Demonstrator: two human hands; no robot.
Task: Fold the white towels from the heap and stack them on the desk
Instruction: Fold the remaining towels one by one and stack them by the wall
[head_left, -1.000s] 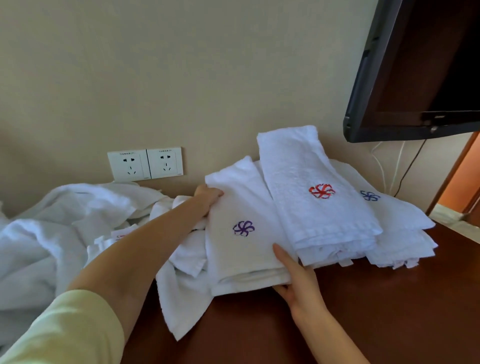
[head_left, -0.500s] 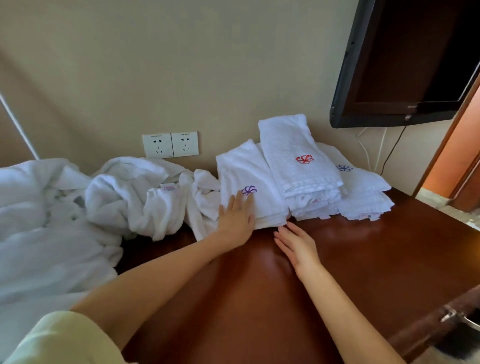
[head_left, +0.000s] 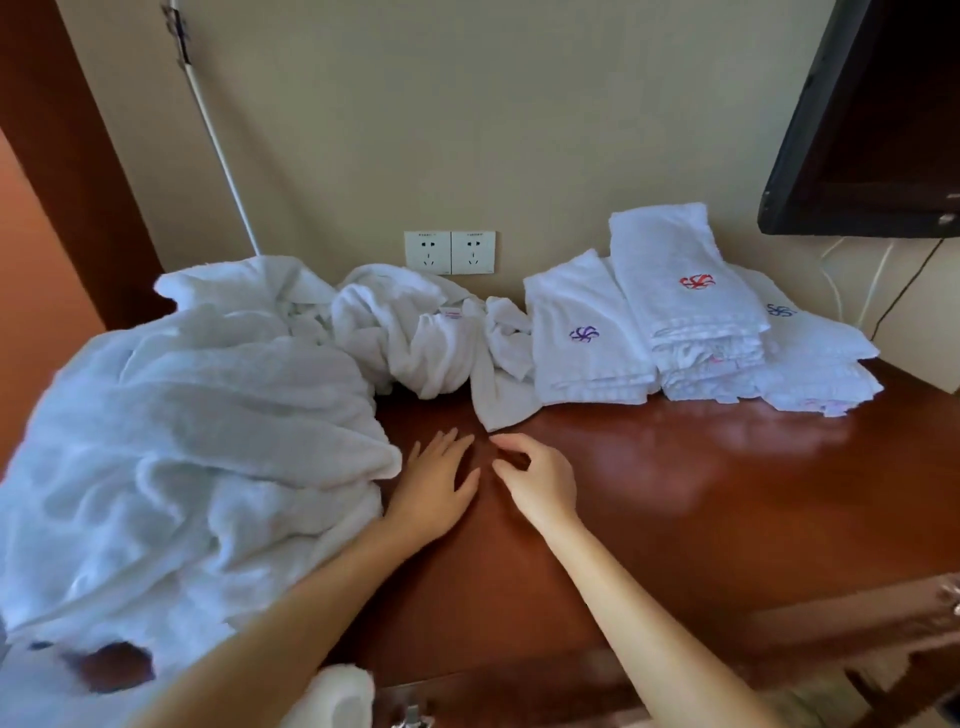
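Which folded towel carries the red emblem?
The red-emblem towel lies topmost in the middle, between the purple-emblem towel on its left and the blue-emblem towel on its right.

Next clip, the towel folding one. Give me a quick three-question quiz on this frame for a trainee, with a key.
1. True or false: the left hand grips a towel from the heap.
2. Which emblem colour marks the folded towel nearest the heap? A red, B purple, C blue.
3. How many wall sockets show above the desk?
Key: 1 false, it lies flat on the desk and holds nothing; 2 B; 3 two.
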